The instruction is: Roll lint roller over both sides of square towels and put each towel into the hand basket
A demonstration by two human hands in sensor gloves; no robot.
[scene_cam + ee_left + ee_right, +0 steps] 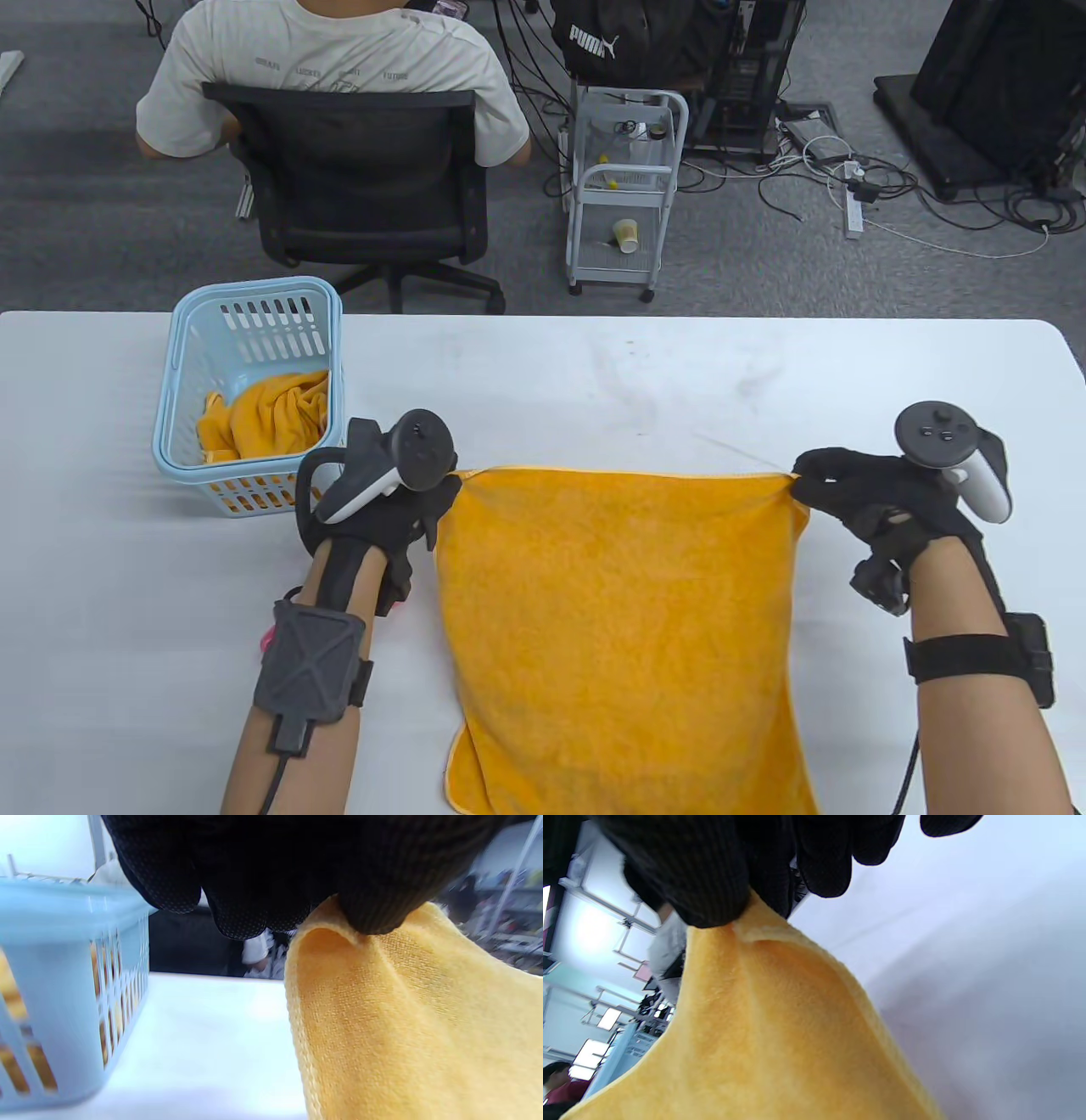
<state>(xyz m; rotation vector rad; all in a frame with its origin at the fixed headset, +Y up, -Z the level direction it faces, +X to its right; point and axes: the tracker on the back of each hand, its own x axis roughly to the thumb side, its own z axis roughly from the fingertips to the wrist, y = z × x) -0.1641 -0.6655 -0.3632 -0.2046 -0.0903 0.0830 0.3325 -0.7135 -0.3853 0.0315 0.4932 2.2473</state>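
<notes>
An orange square towel (624,628) hangs stretched between my two hands above the white table (645,382). My left hand (441,497) pinches its upper left corner, and in the left wrist view my fingers (369,912) are closed on the towel (415,1027) edge. My right hand (806,484) pinches the upper right corner; the right wrist view shows the towel (763,1035) held by my fingertips (712,899). The light blue hand basket (182,373) stands at the left with another orange towel (267,416) crumpled inside. I see no lint roller.
The basket (55,993) is close to the left of my left hand. Beyond the table's far edge a person sits in a black office chair (356,178), beside a white cart (624,187) and floor cables.
</notes>
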